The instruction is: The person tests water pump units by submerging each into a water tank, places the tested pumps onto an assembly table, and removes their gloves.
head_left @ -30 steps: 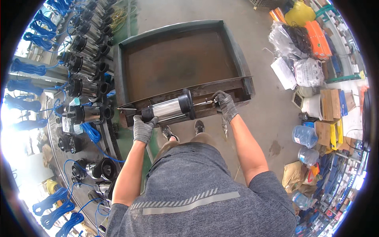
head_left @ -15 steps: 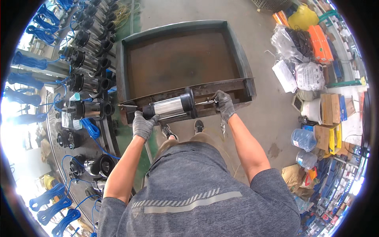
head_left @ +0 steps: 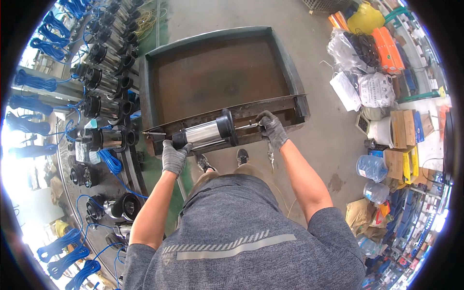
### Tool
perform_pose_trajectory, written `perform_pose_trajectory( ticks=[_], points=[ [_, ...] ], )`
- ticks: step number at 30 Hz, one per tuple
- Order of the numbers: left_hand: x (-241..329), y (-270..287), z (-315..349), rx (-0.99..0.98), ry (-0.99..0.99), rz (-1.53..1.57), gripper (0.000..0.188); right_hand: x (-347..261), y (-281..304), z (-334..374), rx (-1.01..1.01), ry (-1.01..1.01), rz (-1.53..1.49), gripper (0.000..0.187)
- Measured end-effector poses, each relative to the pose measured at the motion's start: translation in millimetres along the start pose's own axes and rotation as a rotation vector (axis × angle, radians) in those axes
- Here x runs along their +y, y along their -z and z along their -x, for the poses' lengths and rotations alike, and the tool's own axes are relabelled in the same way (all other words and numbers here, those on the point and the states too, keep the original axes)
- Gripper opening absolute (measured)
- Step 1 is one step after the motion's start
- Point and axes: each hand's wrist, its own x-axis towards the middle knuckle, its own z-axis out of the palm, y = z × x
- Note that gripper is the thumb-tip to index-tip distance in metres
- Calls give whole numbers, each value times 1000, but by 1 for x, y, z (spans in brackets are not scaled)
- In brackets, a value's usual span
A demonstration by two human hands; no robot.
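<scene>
Your left hand (head_left: 175,158), gloved: thumb and fingers clasping the black end of a steel cylinder (head_left: 203,133). Your right hand (head_left: 272,130), gloved: fingers curled around the outer end of a thin rod (head_left: 245,126). Steel cylinder: lengthwise along the near side of a green tank (head_left: 208,38).

Head camera, wide fisheye, left of a pair: is riding on the wearer's head, as I am watching; is facing steeply down, slightly forward. Nearest: grey shirt (head_left: 227,208), filling the lower middle. Farther: left hand (head_left: 175,158), right hand (head_left: 273,129) and metal tray (head_left: 282,60), showing about the centre. Sides: steel cylinders (head_left: 108,83) at left, shelves (head_left: 421,96) at right, bending toward the rim.
</scene>
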Motion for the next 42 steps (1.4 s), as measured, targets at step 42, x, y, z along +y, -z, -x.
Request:
perform_pose_trajectory(
  ticks=[42],
  points=[
    [-113, 69, -115, -12, 398, 795, 16, -85, -192, 32, 280, 678, 1340, 23]
  ],
)
